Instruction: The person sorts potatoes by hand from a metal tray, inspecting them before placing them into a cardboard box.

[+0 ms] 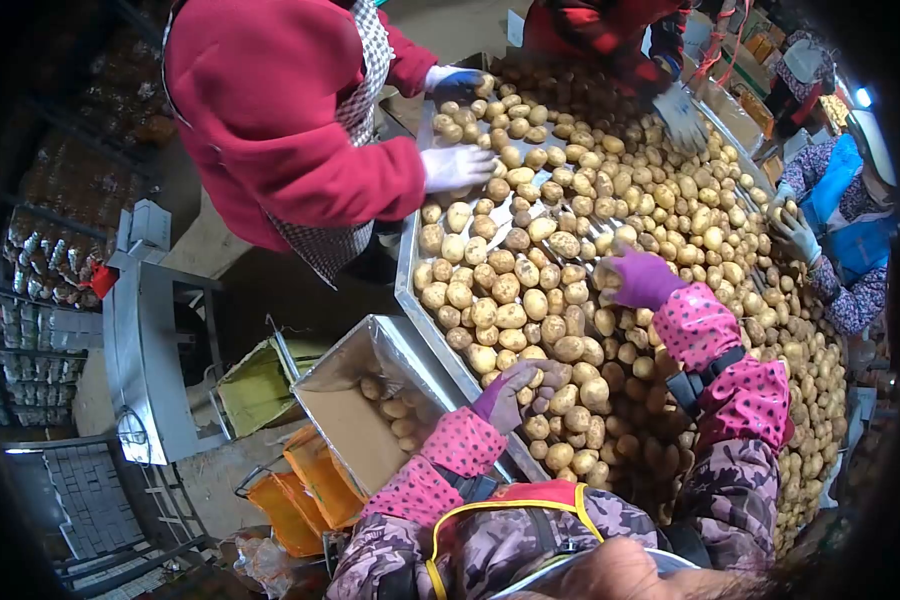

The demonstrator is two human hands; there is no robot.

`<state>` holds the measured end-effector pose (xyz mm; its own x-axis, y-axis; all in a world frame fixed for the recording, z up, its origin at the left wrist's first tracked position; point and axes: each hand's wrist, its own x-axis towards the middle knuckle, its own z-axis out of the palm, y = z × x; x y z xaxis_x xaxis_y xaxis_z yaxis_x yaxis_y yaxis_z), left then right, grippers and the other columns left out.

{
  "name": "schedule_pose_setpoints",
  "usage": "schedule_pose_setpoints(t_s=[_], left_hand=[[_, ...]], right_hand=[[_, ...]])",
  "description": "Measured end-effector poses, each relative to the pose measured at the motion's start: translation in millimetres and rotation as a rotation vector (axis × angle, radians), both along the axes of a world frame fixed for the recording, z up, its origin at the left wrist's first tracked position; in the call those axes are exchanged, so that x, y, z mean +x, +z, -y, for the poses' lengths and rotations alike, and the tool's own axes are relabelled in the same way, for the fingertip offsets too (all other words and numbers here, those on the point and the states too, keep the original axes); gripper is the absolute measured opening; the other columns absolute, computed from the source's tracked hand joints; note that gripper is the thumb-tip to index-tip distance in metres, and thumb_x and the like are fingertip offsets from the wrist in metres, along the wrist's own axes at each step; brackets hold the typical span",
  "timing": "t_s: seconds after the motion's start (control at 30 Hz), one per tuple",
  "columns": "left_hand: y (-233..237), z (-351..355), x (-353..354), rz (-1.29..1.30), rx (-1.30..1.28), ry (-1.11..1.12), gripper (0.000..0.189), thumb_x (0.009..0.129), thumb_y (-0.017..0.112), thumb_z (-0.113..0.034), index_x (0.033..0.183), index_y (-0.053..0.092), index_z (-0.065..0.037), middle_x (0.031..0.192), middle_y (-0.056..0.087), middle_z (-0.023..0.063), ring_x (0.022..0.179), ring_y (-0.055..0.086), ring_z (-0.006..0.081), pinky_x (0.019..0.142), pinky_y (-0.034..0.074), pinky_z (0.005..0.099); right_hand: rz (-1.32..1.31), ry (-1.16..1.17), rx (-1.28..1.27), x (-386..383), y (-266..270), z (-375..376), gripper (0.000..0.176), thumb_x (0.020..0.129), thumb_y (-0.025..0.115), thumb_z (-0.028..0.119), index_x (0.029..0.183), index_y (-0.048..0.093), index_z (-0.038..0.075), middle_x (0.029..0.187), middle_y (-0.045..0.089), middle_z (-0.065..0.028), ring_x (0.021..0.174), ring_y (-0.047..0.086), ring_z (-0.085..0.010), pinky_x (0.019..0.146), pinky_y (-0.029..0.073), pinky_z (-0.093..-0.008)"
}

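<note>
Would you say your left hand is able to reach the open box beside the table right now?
Probably yes: the left hand lies on potatoes at the table rim, and the open box sits just beside it, uncovered.

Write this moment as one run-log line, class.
left hand: curled over potatoes | right hand: closed on potato | box: few potatoes inside
</note>
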<state>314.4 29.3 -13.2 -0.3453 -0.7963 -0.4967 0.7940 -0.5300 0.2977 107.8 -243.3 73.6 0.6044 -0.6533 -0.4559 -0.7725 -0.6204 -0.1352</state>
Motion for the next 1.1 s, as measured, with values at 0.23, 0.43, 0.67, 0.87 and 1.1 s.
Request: schedule_pose_setpoints(t_s=[0.23, 0.43, 0.67, 0.87, 1.1], left_hand=[[-9, -4, -1, -0.176, -0.129, 0.053, 0.022, 0.104, 0.055, -0.026, 0.115, 0.057, -0.007, 0.087, 0.054, 0.0042, 0.068, 0.048, 0.0135, 0.06, 0.038, 0.0248], [-18, -4, -2, -0.201, -0.056, 0.148, 0.017, 0.103, 0.056, -0.022, 0.116, 0.056, -0.011, 0.095, 0.06, 0.0061, 0.072, 0.053, 0.0144, 0.061, 0.044, 0.0274], [78, 37, 2, -0.104, 0.283, 0.452, 0.035, 0.108, 0.048, -0.038, 0.125, 0.056, -0.008, 0.115, 0.06, 0.0088, 0.092, 0.062, 0.0219, 0.065, 0.054, 0.0256], [-14, 16, 4, -0.354, 0.064, 0.354, 0.041, 0.107, 0.047, -0.042, 0.124, 0.059, -0.006, 0.11, 0.063, 0.0089, 0.095, 0.062, 0.0261, 0.07, 0.055, 0.031], [-18, 11, -5, -0.11, 0.0, 0.408, 0.041, 0.103, 0.052, -0.044, 0.097, 0.06, -0.004, 0.109, 0.065, 0.0143, 0.105, 0.062, 0.0306, 0.08, 0.057, 0.036]], right_hand=[[0.347, 0.028, -0.303, 121, -32, 34, 0.029, 0.087, 0.069, 0.031, 0.111, 0.07, 0.014, 0.1, 0.072, -0.0134, 0.098, 0.069, -0.034, 0.086, 0.053, -0.0466], [0.246, -0.028, -0.319, 157, -75, 49, 0.022, 0.088, 0.064, 0.023, 0.108, 0.07, 0.017, 0.095, 0.073, -0.0131, 0.09, 0.071, -0.032, 0.078, 0.055, -0.0461], [0.44, 0.222, 0.34, 109, 10, -14, 0.03, 0.093, 0.068, 0.036, 0.11, 0.074, 0.012, 0.098, 0.074, -0.019, 0.091, 0.071, -0.0392, 0.082, 0.055, -0.0505], [0.519, 0.047, -0.298, 218, -97, 42, 0.026, 0.09, 0.065, 0.03, 0.111, 0.073, 0.016, 0.093, 0.071, -0.0141, 0.091, 0.07, -0.0333, 0.082, 0.057, -0.0456], [0.342, -0.032, 0.017, 212, -98, 70, 0.029, 0.087, 0.069, 0.034, 0.114, 0.072, 0.024, 0.099, 0.072, -0.0177, 0.094, 0.071, -0.0372, 0.082, 0.057, -0.0493]])
